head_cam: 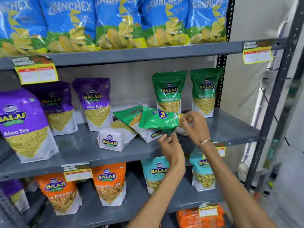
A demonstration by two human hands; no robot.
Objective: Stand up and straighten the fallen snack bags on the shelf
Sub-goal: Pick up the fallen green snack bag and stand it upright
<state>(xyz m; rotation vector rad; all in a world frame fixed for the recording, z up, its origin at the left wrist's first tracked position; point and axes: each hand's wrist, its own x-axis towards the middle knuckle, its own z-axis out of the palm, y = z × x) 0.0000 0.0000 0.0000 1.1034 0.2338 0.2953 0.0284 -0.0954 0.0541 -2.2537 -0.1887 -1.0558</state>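
On the middle grey shelf (79, 145) a heap of fallen snack bags lies in the centre. A green Ratlami Sev bag (158, 120) is held tilted on its side above the heap; my right hand (195, 125) grips its right end and my left hand (170, 143) pinches its lower edge. Under it lie another green bag (130, 115) and a third bag (148, 134), flat. A bag (113, 139) lies on its back with its white bottom toward me. Two green bags (169, 91) (205, 91) stand upright behind.
Three purple Aloo Sev bags (97, 102) stand at the left of the same shelf. Blue chip bags (118, 22) fill the shelf above; orange (108, 183) and teal bags (156, 173) stand below. A black upright post (279, 89) bounds the right side.
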